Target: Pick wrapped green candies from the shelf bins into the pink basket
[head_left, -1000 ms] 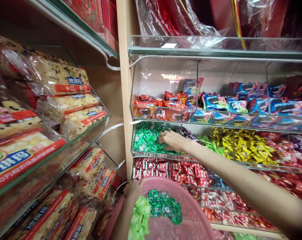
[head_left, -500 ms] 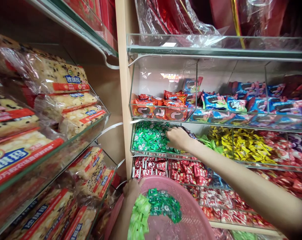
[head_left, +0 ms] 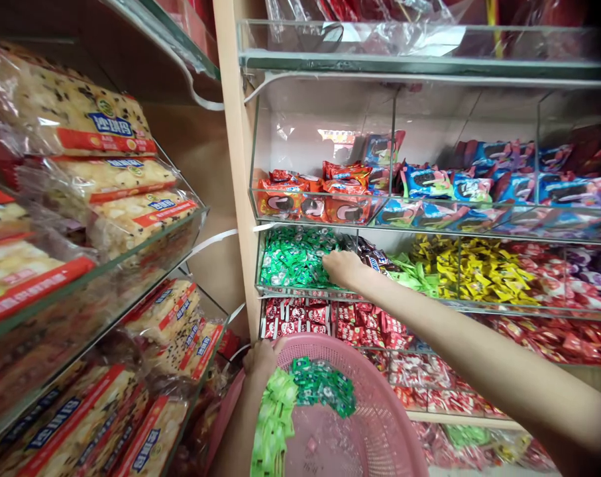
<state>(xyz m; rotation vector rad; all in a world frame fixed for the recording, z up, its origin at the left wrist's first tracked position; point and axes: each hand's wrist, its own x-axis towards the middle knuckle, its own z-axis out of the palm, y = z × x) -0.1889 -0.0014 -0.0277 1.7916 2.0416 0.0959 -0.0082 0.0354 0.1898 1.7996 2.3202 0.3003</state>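
Note:
My left hand [head_left: 261, 361] is closed over the left rim of a pink perforated plastic basket [head_left: 389, 397]. Inside the basket lie dark green wrapped candies [head_left: 325, 384] and a pile of light green packets [head_left: 275, 424]. Up at the shelf, my right hand [head_left: 344, 269] reaches into a clear bin and touches the right side of a heap of small green wrapped candies [head_left: 295, 258]. Its fingers are curled against the heap, and whether they pinch a candy is hidden.
Clear dividers split the shelf; yellow candies [head_left: 496, 271] and light green packets [head_left: 417, 275] lie right of my hand. Above are orange snack packs [head_left: 347, 199] under a glass shelf edge [head_left: 404, 65]. A wooden post [head_left: 235, 172] and wrapped pastry bars [head_left: 106, 126] stand left.
The view has tilted down slightly, so the shelves appear higher. My right hand stays at the green candies, a little farther left and lower in the bin. My left hand keeps the basket rim.

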